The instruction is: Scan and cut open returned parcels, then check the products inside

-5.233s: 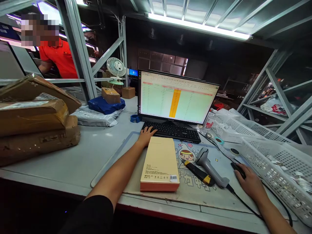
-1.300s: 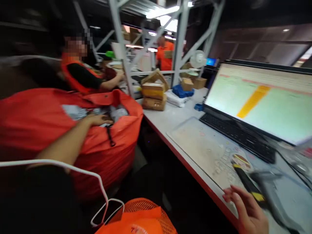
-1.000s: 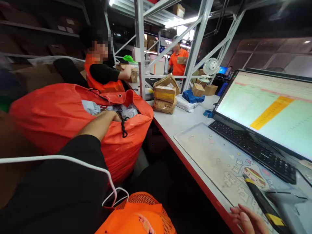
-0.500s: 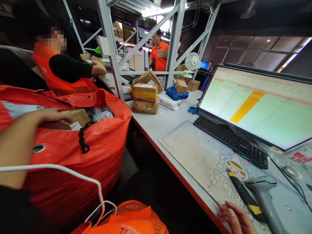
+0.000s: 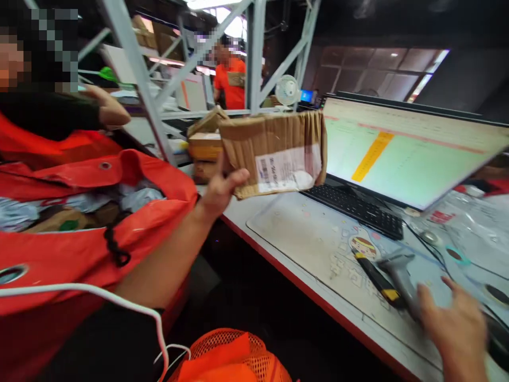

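My left hand [image 5: 222, 191] is closed on the lower left corner of a brown cardboard box [image 5: 274, 132], raised over the desk. The box looks creased, and a white barcode label [image 5: 284, 168] faces me. My right hand [image 5: 455, 318] is at the handle end of a grey barcode scanner [image 5: 401, 281], fingers apart and slightly blurred. Whether it touches the handle is hard to make out. A black and yellow utility knife [image 5: 376, 278] lies just left of the scanner on the printed desk mat [image 5: 290, 233].
A large red bag [image 5: 159, 185] full of parcels stands open at left. Keyboard [image 5: 358, 209] and monitor [image 5: 397, 154] stand on the desk [image 5: 234, 207]. Stacked boxes [image 5: 202, 151] sit behind the held box. A white cable [image 5: 91, 289] crosses low. One co-worker's arm [image 5: 107, 106] shows at left; another person stands beyond the rack.
My left hand has lifted the cardboard box out of the red bag and carried it right, over the desk. My right hand has moved from the desk edge to the scanner. The view has shifted right.
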The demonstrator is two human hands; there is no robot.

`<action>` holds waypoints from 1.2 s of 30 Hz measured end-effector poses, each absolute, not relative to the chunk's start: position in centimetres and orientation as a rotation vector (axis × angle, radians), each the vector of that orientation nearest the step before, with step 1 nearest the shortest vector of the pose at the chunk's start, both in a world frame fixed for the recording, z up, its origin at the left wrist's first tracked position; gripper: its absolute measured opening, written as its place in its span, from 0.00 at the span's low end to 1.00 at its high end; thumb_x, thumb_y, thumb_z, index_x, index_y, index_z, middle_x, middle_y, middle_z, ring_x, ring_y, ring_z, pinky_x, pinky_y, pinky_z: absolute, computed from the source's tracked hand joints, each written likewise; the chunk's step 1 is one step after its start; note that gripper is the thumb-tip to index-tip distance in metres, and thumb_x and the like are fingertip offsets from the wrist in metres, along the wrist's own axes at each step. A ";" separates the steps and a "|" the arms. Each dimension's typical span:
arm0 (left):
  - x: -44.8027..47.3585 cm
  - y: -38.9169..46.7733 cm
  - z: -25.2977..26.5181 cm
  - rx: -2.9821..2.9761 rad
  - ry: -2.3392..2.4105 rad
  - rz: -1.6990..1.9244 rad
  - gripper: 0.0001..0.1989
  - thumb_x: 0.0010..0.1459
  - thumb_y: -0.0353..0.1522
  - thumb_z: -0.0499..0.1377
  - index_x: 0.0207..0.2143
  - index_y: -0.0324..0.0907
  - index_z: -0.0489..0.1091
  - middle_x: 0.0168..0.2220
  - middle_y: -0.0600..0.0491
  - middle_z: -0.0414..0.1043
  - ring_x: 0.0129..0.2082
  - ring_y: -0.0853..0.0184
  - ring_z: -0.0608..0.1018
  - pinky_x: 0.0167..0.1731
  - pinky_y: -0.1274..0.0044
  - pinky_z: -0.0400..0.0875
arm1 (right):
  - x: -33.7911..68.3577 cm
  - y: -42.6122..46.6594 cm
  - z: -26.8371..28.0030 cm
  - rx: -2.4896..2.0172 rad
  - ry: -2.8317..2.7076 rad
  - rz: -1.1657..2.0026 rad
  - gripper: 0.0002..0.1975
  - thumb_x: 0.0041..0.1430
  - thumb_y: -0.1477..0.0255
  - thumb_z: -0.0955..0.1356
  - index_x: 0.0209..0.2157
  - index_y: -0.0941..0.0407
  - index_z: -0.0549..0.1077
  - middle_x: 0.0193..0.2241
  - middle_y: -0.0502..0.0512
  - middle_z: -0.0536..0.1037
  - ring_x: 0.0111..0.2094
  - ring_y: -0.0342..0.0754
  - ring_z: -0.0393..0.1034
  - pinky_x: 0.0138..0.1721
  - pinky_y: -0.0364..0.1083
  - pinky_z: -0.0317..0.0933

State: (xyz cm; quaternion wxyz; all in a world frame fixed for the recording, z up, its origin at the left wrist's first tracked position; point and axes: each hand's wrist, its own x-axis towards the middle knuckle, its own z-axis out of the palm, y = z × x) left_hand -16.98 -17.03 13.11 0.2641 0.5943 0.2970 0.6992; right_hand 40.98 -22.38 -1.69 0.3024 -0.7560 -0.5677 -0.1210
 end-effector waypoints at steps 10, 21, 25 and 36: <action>-3.7 -10.8 -2.6 1.723 0.872 1.265 0.66 0.56 0.50 0.72 0.78 0.41 0.30 0.77 0.32 0.46 0.76 0.44 0.57 0.76 0.52 0.49 | 34.2 -20.2 0.4 -2.528 -1.588 0.032 0.36 0.69 0.64 0.61 0.73 0.67 0.58 0.59 0.78 0.77 0.57 0.70 0.76 0.56 0.62 0.68; -3.8 -10.3 -4.0 1.750 0.866 1.178 0.65 0.53 0.47 0.75 0.78 0.45 0.36 0.77 0.37 0.50 0.76 0.46 0.58 0.76 0.54 0.51 | 30.9 -25.3 9.4 -2.028 -2.126 0.248 0.14 0.63 0.59 0.69 0.42 0.54 0.78 0.33 0.56 0.82 0.35 0.56 0.76 0.36 0.48 0.63; -3.7 -10.4 -4.2 1.766 0.861 1.199 0.65 0.52 0.47 0.75 0.78 0.45 0.37 0.77 0.37 0.49 0.77 0.46 0.56 0.76 0.54 0.50 | 27.8 -28.8 12.2 -1.792 -2.359 0.362 0.09 0.58 0.64 0.72 0.40 0.52 0.79 0.31 0.51 0.82 0.31 0.49 0.72 0.34 0.45 0.61; -3.7 -10.8 -3.8 1.777 0.871 1.187 0.65 0.52 0.45 0.75 0.78 0.41 0.36 0.77 0.34 0.48 0.77 0.47 0.56 0.76 0.55 0.48 | 27.0 -28.3 11.4 -1.927 -2.310 0.244 0.08 0.57 0.68 0.71 0.40 0.51 0.76 0.33 0.52 0.82 0.32 0.51 0.74 0.35 0.46 0.59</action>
